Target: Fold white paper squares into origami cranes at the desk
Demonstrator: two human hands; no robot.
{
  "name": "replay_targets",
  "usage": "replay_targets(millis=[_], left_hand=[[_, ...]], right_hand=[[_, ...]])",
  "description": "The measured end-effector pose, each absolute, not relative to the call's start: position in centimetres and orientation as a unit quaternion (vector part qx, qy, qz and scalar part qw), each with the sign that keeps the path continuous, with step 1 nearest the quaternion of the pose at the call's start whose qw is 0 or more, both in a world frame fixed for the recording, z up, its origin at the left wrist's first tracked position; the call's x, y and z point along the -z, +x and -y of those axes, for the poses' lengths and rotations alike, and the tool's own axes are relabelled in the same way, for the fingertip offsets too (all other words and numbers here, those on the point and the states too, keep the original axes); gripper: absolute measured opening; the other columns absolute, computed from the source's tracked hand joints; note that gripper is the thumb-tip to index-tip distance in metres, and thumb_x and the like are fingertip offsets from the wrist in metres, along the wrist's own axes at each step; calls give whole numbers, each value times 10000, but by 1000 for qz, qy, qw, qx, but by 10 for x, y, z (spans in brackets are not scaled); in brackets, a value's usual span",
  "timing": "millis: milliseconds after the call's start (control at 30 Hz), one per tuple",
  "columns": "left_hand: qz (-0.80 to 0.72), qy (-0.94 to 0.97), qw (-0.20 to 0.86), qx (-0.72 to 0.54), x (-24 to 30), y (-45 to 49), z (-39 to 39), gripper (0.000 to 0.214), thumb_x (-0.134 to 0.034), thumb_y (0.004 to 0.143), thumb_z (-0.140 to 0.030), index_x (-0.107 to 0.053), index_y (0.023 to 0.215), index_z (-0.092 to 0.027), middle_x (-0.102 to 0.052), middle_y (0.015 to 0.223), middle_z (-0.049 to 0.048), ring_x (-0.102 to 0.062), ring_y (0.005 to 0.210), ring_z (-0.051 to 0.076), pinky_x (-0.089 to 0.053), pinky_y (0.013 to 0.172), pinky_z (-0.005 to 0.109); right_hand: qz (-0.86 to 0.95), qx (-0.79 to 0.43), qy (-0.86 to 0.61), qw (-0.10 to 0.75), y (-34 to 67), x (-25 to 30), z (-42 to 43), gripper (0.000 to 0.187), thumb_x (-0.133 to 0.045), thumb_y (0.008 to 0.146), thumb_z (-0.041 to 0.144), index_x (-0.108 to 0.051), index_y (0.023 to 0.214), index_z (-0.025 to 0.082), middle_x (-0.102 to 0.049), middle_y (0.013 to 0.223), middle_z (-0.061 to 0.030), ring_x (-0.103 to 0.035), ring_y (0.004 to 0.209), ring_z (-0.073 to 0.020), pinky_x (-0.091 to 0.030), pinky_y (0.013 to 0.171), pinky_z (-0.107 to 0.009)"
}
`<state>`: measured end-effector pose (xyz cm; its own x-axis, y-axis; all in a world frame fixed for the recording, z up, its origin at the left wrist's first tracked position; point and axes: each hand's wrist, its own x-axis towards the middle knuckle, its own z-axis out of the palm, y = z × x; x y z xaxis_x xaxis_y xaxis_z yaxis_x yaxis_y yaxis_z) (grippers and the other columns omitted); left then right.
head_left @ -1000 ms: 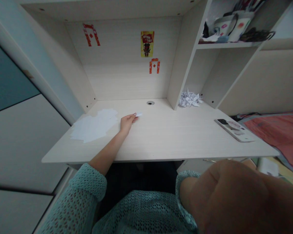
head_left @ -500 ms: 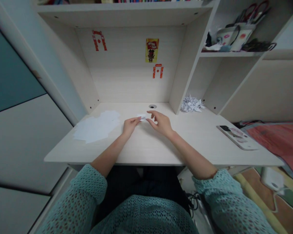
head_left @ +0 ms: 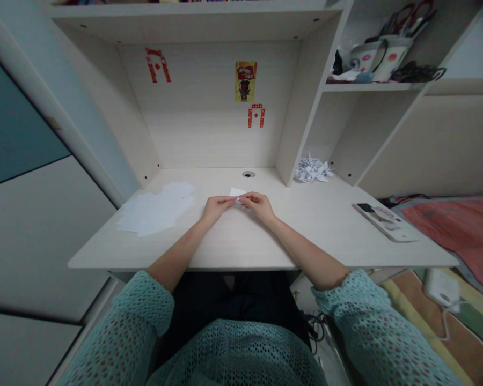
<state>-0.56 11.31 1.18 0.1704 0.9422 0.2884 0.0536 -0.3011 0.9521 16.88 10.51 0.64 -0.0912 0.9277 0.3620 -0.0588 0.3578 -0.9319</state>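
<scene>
1. One small white paper slip sits near the centre of the desk, toward the rear panel, gripped between both hands. Part of the slip is hidden by the fingers.
2. The left hand approaches from the left. Its fingers are closed and extended, with the tips on the slip.
3. The right hand approaches from the right. Its fingers are closed in a pinch on the slip, and the fingertips of both hands nearly meet.
4. A loose, overlapping layer of white paper sheets lies on the desk just left of the left hand, not touching it.
5. A small heap of folded white paper rests well beyond the right hand, beside the shelf upright.
6. A smartphone lies face down near the right desk edge.
7. A round cable grommet is set in the desk behind the slip.
8. Two mugs stand on the shelf at upper right.
9. A white charger lies on a striped mat below the desk, to the right.
</scene>
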Motion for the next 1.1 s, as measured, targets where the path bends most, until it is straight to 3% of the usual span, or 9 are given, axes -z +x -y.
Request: replay_targets(millis=[233, 667, 867, 1100], left_hand=[[-411, 610, 442, -513, -14, -1, -110, 279, -697, 670, -333, -730, 890, -165, -720, 910, 87, -638, 816, 192, -474, 749, 297], [-379, 563, 480, -556, -15, 3, -108, 302, -718, 657, -326, -721, 908, -159, -702, 1000, 86, -637, 918, 197, -466, 897, 346], [-373, 542, 486, -575, -16, 6, -105, 300, -720, 653, -318, -720, 904, -154, -698, 1011, 88, -639, 921, 196, -475, 904, 356], [-380, 543, 484, -571, -21, 6, -102, 301, -733, 635, -303, -721, 895, -151, -710, 963, 85, -651, 876, 191, -485, 897, 365]], right_hand=[[584, -377, -418, 585, 169, -5, -106, 273, -672, 664, 426, -711, 694, 157, -653, 600, -30, -534, 548, -130, -399, 545, -252], [553, -397, -399, 614, 166, -9, -100, 232, -697, 645, 392, -735, 714, 174, -698, 686, -41, -566, 620, -144, -412, 618, -268], [524, -408, -407, 627, 162, -12, -98, 222, -710, 627, 389, -732, 691, 178, -691, 662, -32, -554, 599, -135, -408, 597, -262], [561, -401, -375, 620, 165, -19, -92, 207, -709, 648, 375, -737, 740, 191, -720, 759, -49, -624, 692, -173, -460, 685, -292]])
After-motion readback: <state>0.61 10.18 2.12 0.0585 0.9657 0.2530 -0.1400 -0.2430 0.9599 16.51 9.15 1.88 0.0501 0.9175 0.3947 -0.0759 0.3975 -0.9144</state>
